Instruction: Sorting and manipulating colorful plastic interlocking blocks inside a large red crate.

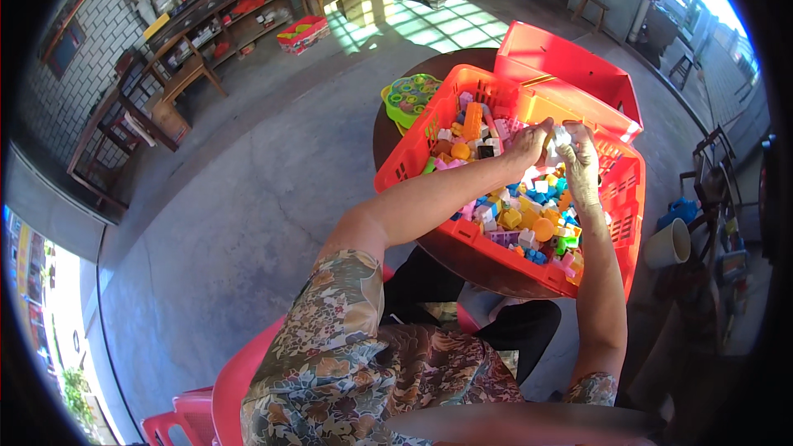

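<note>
A white toy brick (562,137) is held up over the large red basket, in bright sunlight. Around its left side the fingers of my left hand (529,149) are closed, and my right hand (582,161) grips it from the right. Glare and my fingers hide the brick's exact shape, and whether it is one piece or two joined ones. Below my hands, the red basket (464,230) is filled with loose toy bricks (516,215) in white, yellow, orange, blue, pink and green. An orange brick (472,120) stands out near the basket's far left part.
Under the basket is a round dark table (396,149). A second red crate (570,66) adjoins the basket's far side, and a green-yellow toy (413,94) lies at its left. A whitish bucket (667,244) is to the right. Wooden chairs (186,66) and shelves (223,29) line the wall.
</note>
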Motion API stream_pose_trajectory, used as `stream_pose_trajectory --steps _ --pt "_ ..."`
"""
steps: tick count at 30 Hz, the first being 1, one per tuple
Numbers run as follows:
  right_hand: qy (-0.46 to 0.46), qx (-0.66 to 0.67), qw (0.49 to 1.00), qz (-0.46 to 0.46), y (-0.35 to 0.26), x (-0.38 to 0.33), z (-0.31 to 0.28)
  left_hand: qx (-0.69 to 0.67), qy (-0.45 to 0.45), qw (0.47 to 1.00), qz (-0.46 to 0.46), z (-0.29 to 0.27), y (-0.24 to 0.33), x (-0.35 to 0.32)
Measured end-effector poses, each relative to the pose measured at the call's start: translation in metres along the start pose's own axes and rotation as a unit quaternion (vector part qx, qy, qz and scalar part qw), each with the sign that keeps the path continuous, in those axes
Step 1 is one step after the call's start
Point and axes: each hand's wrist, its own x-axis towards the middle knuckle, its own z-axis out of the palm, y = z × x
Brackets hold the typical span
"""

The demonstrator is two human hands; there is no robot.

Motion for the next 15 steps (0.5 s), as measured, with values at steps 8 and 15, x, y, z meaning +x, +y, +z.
stream_pose_trajectory --steps 8,15 --pt "-0.029 -0.054 0.998 -0.014 -0.007 -0.004 0.005 0.054 -0.057 0.995 -0.068 0.002 0.013 -0.015" --pt "0.023 -0.036 0.998 0.043 -0.023 0.002 0.011 -0.013 -0.082 0.997 0.004 0.005 -0.009 -0.006"
